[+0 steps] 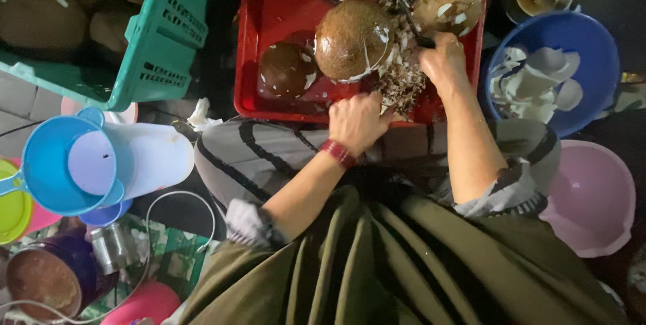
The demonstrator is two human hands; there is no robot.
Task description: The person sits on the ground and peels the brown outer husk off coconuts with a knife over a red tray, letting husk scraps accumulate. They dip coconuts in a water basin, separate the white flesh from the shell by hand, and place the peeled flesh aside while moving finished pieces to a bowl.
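Single head-worn view, steeply downward and close, over lap and red tray [250,42].

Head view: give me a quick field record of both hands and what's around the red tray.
left hand: at the red tray's near edge, by the shavings
right hand: grip on a dark-handled tool
large coconut: in tray, between the hands
other coconuts: one at the far right corner, a dark one at left
blue bowl: right of tray, white pieces inside
green crate: left, holds coconuts
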